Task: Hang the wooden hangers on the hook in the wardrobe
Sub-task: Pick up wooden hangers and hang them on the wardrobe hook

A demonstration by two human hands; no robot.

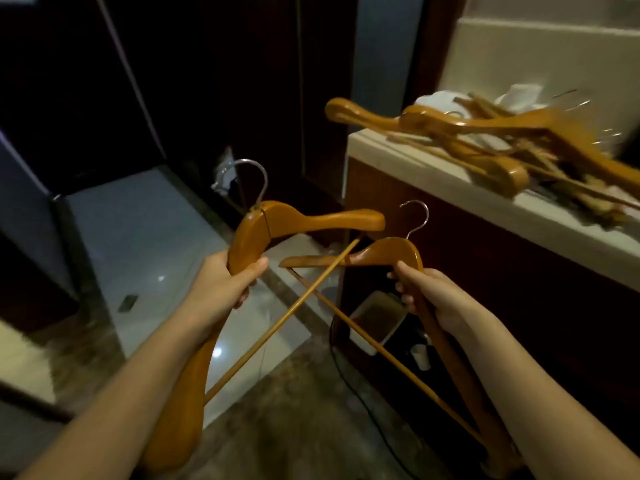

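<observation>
Both hands were loaded: the left hand had its fingers wrapped round one wooden hanger at the shoulder, and the right hand gripped a second hanger, their bars crossed. The wood looked stiff, smooth and fairly light, so the thick shoulder seemed the safest hold. Spare hangers lay on the counter.

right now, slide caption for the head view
Left hand grips the left hanger, right hand the right hanger, bars crossed; a hanger pile lies on the pale counter.

Both honey-orange curved wooden hangers carry silver metal hooks; at two o'clock, a cream stone countertop tops reddish-brown wood panelling.
</observation>
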